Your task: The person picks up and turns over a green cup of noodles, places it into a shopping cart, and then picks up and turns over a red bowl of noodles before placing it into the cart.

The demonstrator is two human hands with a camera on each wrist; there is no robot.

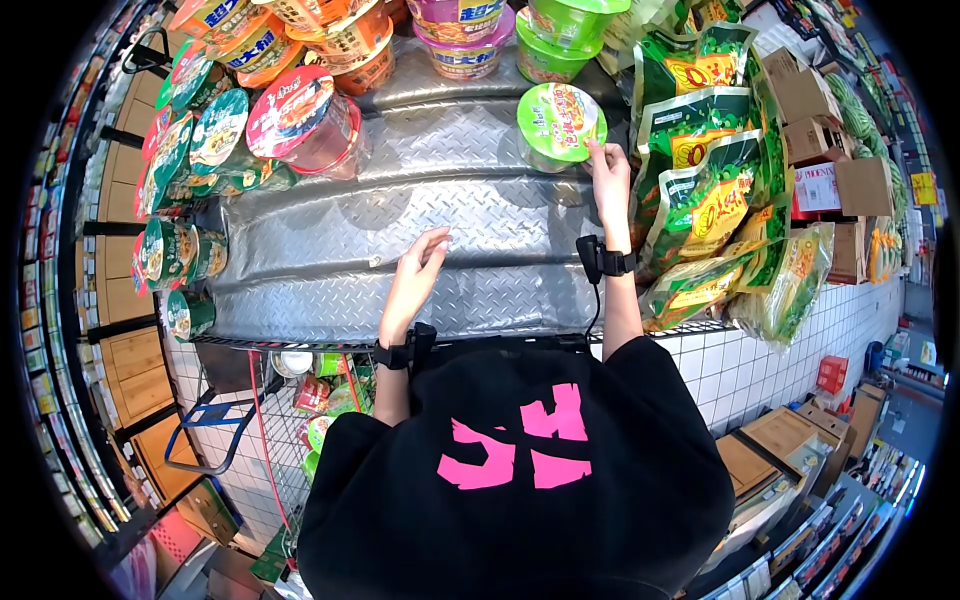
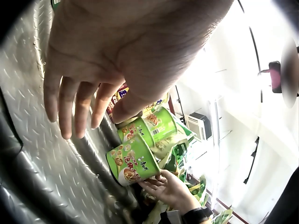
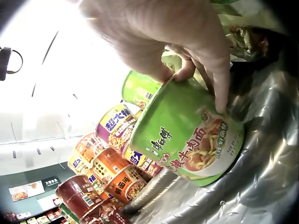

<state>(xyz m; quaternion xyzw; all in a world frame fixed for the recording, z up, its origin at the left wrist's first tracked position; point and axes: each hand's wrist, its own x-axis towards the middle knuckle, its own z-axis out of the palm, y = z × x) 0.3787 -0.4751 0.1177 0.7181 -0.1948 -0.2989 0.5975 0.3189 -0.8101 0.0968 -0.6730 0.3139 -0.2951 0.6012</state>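
On the ridged metal display shelf [image 1: 450, 230], a green instant noodle cup [image 1: 560, 118] stands with its printed lid facing up. My right hand [image 1: 611, 180] pinches the cup's rim at its near right side. Seen from the right wrist, thumb and fingers grip the edge, with one finger reaching down the wall of the cup [image 3: 187, 135]. My left hand [image 1: 415, 275] hovers over the shelf's front part, holding nothing. Its fingers hang loosely extended in the left wrist view, where the palm [image 2: 126, 51] fills the top.
Green noodle cups [image 1: 560, 45] are stacked behind, beside purple cups [image 1: 465, 45] and orange cups [image 1: 350, 45]. A red cup [image 1: 305, 125] and dark green cups [image 1: 180, 250] line the left. Green food bags [image 1: 700, 190] crowd the right edge. A wire cart [image 1: 300, 400] with goods stands below left.
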